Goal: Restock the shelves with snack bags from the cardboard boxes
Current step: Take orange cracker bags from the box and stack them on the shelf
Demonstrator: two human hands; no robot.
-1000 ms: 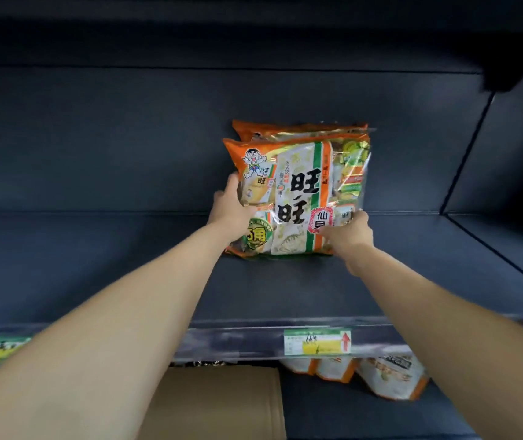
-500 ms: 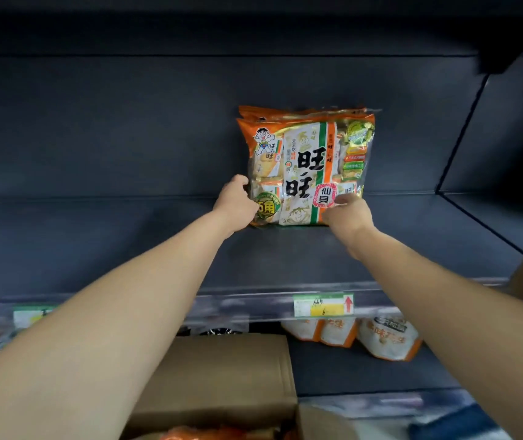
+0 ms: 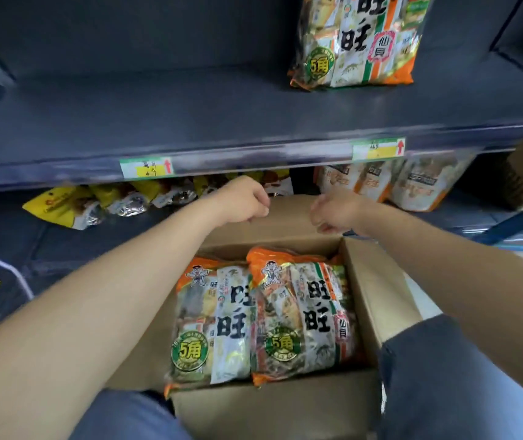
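dark shelf (image 3: 158, 115), its snack bag (image 3: 355, 42) cut off above; left grip (image 3: 244, 201), right grip (image 3: 336, 212) slack, empty

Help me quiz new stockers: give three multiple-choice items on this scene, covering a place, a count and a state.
1. The upright orange-and-white snack bag stands: A on a trolley; B on the dark upper shelf; C on the floor.
2. Orange snack bags showing in the brown cardboard box: A two; B five; C none.
3. The box is: A taped shut; B flattened; C open.
Answers: 1 B, it stands on the shelf board. 2 A, two lie side by side. 3 C, its flaps are folded out.
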